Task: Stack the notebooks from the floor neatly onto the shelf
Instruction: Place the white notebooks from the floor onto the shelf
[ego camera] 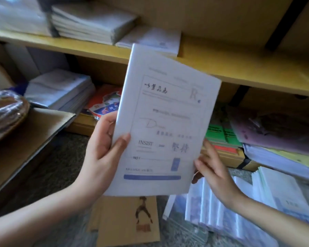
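A yellow wooden shelf (221, 65) is seen above a rough, speckled floor (64, 157). Shiny wrapped notebooks (221, 216) are spread there (lower right). A flat white notebook (161, 122) is held up before the shelf, gripped by the left hand (103, 148). Its edge is touched by the right hand (212, 168) with straight fingers.

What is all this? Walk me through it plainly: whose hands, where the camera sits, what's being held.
No machine here: a person works bare-handed, and the single camera sits on their head, looking down. The left hand grips a white notebook, thumb on its cover. The right hand meets its right edge, though blur hides whether it pinches. Behind is a yellow wooden shelf with a stack of notebooks on it. On the floor lie more notebooks and a brown notebook.
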Tool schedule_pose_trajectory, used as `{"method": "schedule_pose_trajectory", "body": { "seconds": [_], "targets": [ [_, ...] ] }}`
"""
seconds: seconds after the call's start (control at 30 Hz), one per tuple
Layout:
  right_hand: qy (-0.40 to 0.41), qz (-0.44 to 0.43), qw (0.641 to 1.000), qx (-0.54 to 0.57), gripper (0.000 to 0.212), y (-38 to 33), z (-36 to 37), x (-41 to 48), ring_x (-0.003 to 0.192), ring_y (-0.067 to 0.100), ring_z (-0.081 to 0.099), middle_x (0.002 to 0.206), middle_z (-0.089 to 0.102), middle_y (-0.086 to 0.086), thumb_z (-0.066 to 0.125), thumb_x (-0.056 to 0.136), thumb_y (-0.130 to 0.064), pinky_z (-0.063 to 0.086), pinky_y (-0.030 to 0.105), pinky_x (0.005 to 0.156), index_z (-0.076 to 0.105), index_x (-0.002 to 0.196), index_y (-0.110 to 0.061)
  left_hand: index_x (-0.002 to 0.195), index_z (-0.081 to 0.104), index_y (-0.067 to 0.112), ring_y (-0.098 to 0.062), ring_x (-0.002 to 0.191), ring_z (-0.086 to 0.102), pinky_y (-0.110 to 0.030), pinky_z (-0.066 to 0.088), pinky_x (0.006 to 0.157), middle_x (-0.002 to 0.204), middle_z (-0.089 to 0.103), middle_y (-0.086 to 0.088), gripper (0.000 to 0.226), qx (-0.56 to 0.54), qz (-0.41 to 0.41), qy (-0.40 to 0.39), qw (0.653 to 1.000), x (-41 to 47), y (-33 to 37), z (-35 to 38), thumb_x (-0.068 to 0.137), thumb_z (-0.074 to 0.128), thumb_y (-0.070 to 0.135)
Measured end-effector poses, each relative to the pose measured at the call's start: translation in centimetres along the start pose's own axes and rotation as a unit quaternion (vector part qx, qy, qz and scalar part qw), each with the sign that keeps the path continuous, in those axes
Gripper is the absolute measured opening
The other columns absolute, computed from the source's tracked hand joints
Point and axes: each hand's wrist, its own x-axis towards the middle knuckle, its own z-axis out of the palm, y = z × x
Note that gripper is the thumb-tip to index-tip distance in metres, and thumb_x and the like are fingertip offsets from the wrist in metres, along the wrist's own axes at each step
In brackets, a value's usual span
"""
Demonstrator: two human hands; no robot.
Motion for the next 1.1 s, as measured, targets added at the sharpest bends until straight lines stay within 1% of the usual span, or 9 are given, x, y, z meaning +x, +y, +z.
{"method": "schedule_pose_trajectory", "body": {
  "seconds": [0.13,0.27,0.33,0.43,0.6,0.77,0.93,1.0,1.1],
  "targets": [
    [-0.010,-0.070,0.997,0.038,0.050,-5.0,-1.5,3.6,0.100,0.008,0.065,0.110,0.070,-0.009,0.050,0.091,-0.015,0.051,0.019,0.076,0.037,0.133,-0.039,0.117,0.049,0.009,-0.021,0.093,0.068,-0.032,0.058,0.071,0.106,0.068,-0.004,0.026,-0.033,-0.016,0.061,0.997,3.5,1.5,-0.3,0.091,0.048,0.010],
    [-0.069,-0.009,0.994,0.089,0.064,-7.0,-1.4,6.3,0.107,0.012,0.064,0.118,0.067,-0.006,0.071,0.076,-0.027,0.052,0.020,0.078,0.041,0.132,-0.026,0.118,0.053,0.013,-0.016,0.083,0.069,-0.031,0.057,0.066,0.103,0.069,-0.004,0.024,-0.046,-0.075,0.107,0.990,6.2,2.2,-0.4,0.095,0.048,0.012],
    [-0.068,0.009,0.992,0.110,0.076,-7.4,-1.1,7.0,0.103,0.016,0.066,0.116,0.068,0.000,0.081,0.065,-0.042,0.054,0.023,0.075,0.045,0.130,-0.025,0.118,0.054,0.015,-0.018,0.082,0.068,-0.034,0.057,0.066,0.103,0.069,-0.007,0.024,-0.041,-0.117,0.103,0.987,7.2,2.7,-0.6,0.095,0.048,0.015],
    [0.021,-0.029,0.992,0.124,0.033,-8.6,-1.2,8.1,0.092,0.012,0.068,0.107,0.072,-0.004,0.059,0.089,-0.023,0.053,0.021,0.067,0.056,0.121,-0.027,0.121,0.057,0.019,-0.026,0.093,0.065,-0.040,0.053,0.075,0.113,0.067,-0.011,0.028,-0.058,-0.137,0.035,0.988,8.0,3.2,-1.2,0.095,0.048,0.023],
    [0.126,-0.086,0.979,0.137,0.029,-11.8,-2.5,12.1,0.088,0.008,0.065,0.100,0.071,-0.009,0.041,0.099,-0.014,0.053,0.023,0.066,0.060,0.114,-0.030,0.125,0.053,0.024,-0.019,0.106,0.065,-0.033,0.057,0.079,0.124,0.063,0.002,0.047,-0.048,-0.062,-0.052,0.996,9.9,4.0,-1.5,0.079,0.059,0.021],
    [0.201,-0.016,0.976,0.079,0.027,-13.1,-3.4,18.3,0.078,0.013,0.062,0.098,0.064,-0.005,0.040,0.101,-0.018,0.036,0.015,0.042,0.053,0.123,-0.027,0.113,0.065,0.025,-0.026,0.114,0.060,-0.039,0.049,0.098,0.126,0.058,-0.009,0.038,-0.016,-0.046,-0.060,0.997,11.8,2.9,-0.5,0.076,0.059,0.021],
    [0.173,0.080,0.982,0.002,0.024,-13.8,-2.3,21.3,0.054,0.014,0.050,0.092,0.056,0.010,0.042,0.099,-0.012,0.029,0.013,0.032,0.048,0.122,-0.010,0.109,0.066,0.039,-0.010,0.126,0.048,-0.043,0.035,0.110,0.139,0.047,0.010,0.039,0.088,-0.032,-0.038,0.995,12.4,1.9,-0.2,0.071,0.059,0.035],
    [0.184,0.071,0.980,0.012,0.038,-14.2,-2.0,21.3,0.068,0.013,0.054,0.110,0.050,0.009,0.047,0.096,-0.008,0.042,0.014,0.044,0.041,0.133,-0.013,0.108,0.064,0.044,-0.009,0.129,0.045,-0.045,0.034,0.110,0.140,0.044,0.014,0.037,0.128,-0.023,-0.030,0.991,12.7,1.6,-0.2,0.074,0.055,0.033],
    [0.141,0.025,0.990,0.004,0.065,-14.7,-1.5,20.1,0.103,0.018,0.053,0.131,0.041,0.003,0.057,0.085,0.000,0.052,0.030,0.088,0.034,0.141,-0.024,0.104,0.064,0.049,-0.012,0.128,0.046,-0.046,0.038,0.106,0.139,0.045,0.016,0.027,0.149,-0.007,-0.017,0.989,13.0,1.2,-0.5,0.084,0.057,0.031]
  ]
}}
